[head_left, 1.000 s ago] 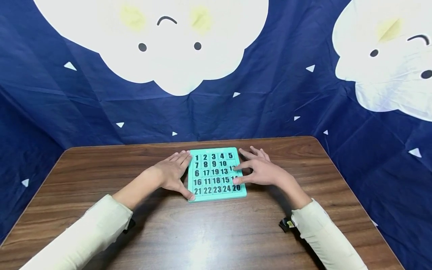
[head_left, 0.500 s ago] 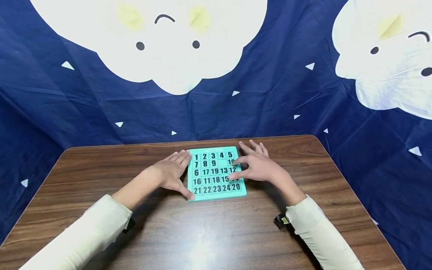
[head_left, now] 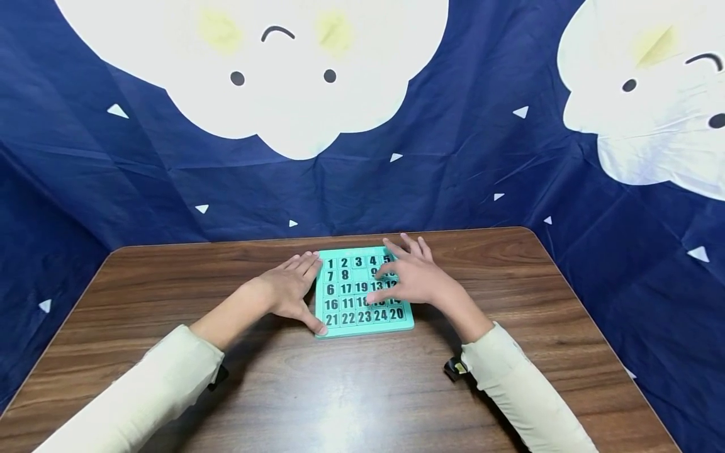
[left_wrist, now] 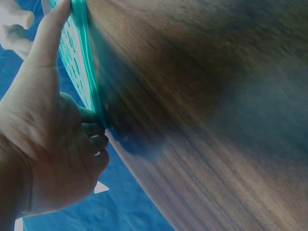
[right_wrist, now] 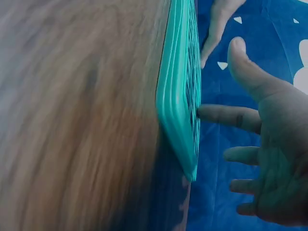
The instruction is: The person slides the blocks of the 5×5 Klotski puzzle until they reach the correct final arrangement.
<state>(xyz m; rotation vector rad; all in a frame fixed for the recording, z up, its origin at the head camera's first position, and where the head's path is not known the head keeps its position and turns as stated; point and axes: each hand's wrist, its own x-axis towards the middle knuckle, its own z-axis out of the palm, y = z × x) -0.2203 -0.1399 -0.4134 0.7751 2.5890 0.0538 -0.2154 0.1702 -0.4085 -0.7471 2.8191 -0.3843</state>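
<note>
A turquoise sliding number puzzle (head_left: 365, 327) lies flat on the wooden table, its black-numbered tiles in rows. The bare slot sits in the second row, between the 8 and the 9. My left hand (head_left: 286, 290) rests along the puzzle's left side, fingers stretched toward the far corner and thumb on the near corner. Over the right half is my right hand (head_left: 419, 280), its extended index fingertip on the 9 tile and its thumb above the lower rows. The other fingers spread past the far right corner, hiding part of the 5 and 10. In the right wrist view the index finger (right_wrist: 228, 117) meets the puzzle's face.
The brown wooden table (head_left: 362, 390) extends around the puzzle on all sides. A dark blue cloth (head_left: 255, 182) with white clouds and small triangles hangs behind it and along the sides. A small black device (head_left: 455, 369) is at the right cuff.
My right hand has moved left across the puzzle. The 12, 10 and 9 tiles have shifted in turn, and the bare slot is now beside the 8. The left hand has stayed put.
</note>
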